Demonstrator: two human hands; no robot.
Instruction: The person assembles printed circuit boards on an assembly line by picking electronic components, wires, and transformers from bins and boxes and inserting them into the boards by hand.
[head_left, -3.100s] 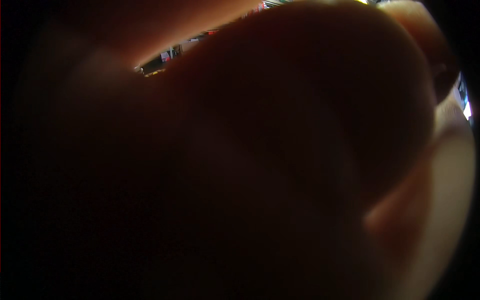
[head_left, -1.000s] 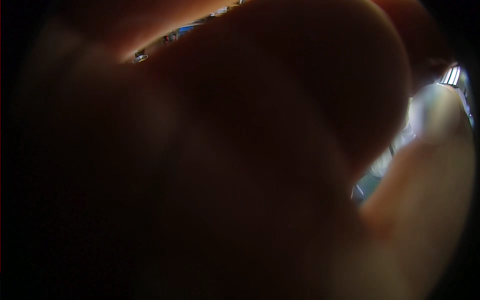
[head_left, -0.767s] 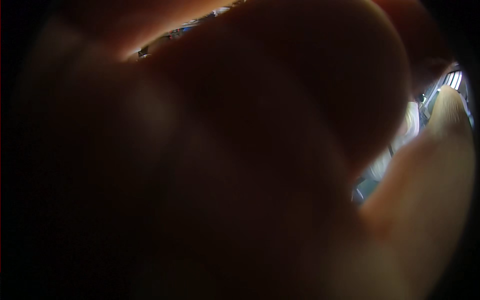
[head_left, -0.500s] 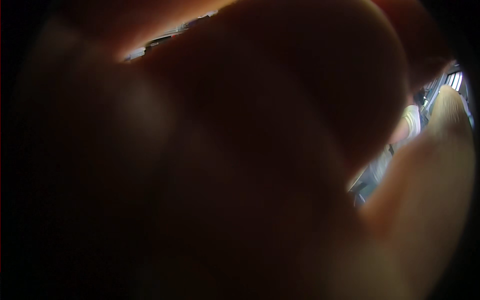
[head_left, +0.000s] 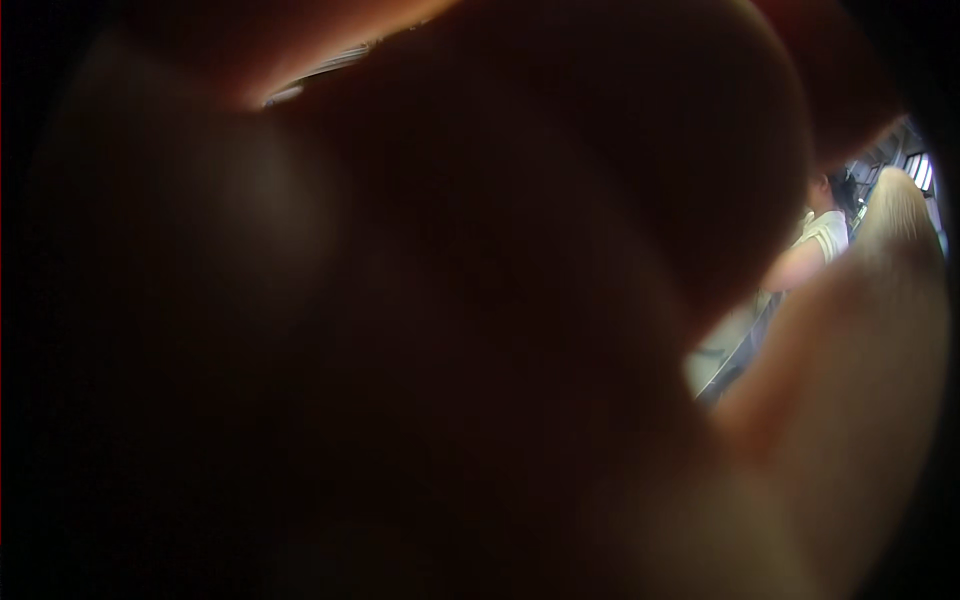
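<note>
A hand [head_left: 450, 300], very close and dark, covers nearly the whole head view. Which of my hands it is, I cannot tell. One lighter digit [head_left: 850, 380] runs up the right side, its tip near the rim. Rounded, reddish-edged fingers [head_left: 740, 130] cross the top, with narrow gaps between them. Everything is blurred, and whatever the fingers hold or touch is hidden. A second hand cannot be made out.
Through the right gap shows a person [head_left: 825, 235] in a light short-sleeved top, with a bare arm. Below that person lies a pale surface with a dark edge. Bright window-like strips [head_left: 920, 170] stand at the far right. The upper-left gap shows thin light stripes.
The person in the right gap shows more fully, with head and arm now visible. The upper-left gap has narrowed slightly. The covering hand has barely shifted.
</note>
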